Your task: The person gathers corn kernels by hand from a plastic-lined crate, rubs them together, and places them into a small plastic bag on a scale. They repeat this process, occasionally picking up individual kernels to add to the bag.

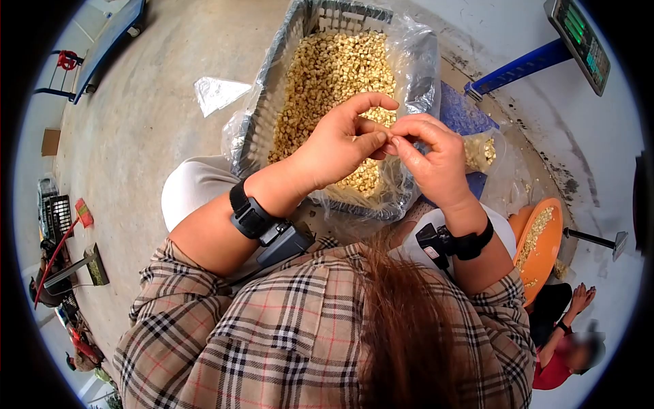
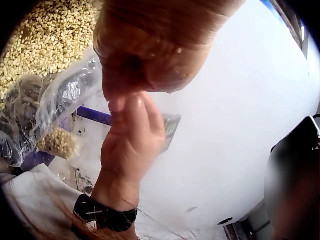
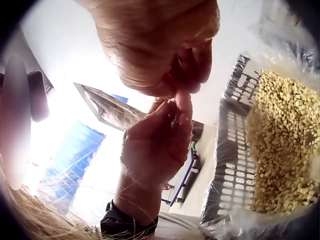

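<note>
Above the plastic-lined crate [image 1: 245, 143], the left hand [image 1: 334, 146] and right hand [image 1: 436, 157] meet at their fingertips. The left index finger arches over the meeting point, while thumb and other fingertips touch the right hand's bent fingers and thumb. Yellowish kernel-like pieces [image 1: 340, 61] fill the crate below. In the left wrist view the left hand [image 2: 155, 45] covers the tips of the right hand [image 2: 127, 150]; in the right wrist view the right hand [image 3: 155, 45] is above the left hand [image 3: 155, 145]. Whether anything small lies between the fingertips is hidden.
A blue-posted scale with a display [image 1: 582, 41] stands at upper right, a bag of pieces [image 1: 480, 153] on its platform. An orange basin [image 1: 543, 252] holds more pieces. Clear plastic [image 1: 219, 94] lies on the floor left of the crate. Another person [image 1: 555, 358] is at lower right.
</note>
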Tool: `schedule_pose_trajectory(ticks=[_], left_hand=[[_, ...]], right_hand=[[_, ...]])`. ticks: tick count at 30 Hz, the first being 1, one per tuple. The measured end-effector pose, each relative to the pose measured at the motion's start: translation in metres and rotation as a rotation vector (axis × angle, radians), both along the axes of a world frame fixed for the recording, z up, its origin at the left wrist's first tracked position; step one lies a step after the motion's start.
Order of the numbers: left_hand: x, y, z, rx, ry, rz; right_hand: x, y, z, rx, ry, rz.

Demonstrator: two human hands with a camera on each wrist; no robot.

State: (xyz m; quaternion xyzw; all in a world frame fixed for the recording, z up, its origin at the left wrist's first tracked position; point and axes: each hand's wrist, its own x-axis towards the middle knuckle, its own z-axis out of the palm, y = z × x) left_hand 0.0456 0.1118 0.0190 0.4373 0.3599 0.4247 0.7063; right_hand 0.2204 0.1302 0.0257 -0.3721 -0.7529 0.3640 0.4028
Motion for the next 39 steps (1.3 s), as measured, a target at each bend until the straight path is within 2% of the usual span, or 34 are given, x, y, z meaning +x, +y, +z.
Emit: schedule_pose_trajectory(ticks=[5,8,13,20,28,39], left_hand=[[0.001,-0.001,-0.001,-0.020,0.000,0.006],[0.001,0.000,0.004,-0.048,-0.012,0.010],[-0.001,-0.001,0.004,-0.036,0.005,0.011],[0.001,0.000,-0.009,0.194,0.225,0.109],[0.004,-0.001,-0.004,0.504,0.565,0.234],[0.004,0.001,-0.006,0.482,0.658,0.262]], right_hand=[[0.000,0.000,0.003,0.093,-0.059,-0.003],[0.003,0.001,-0.007,-0.037,0.053,-0.016],[0.009,0.002,-0.010,-0.462,0.227,-0.038],[0.009,0.002,-0.013,-0.796,0.526,-0.030],[0.007,-0.002,-0.015,-0.871,0.596,0.019],[0.004,-0.006,-0.014,-0.859,0.568,0.018]])
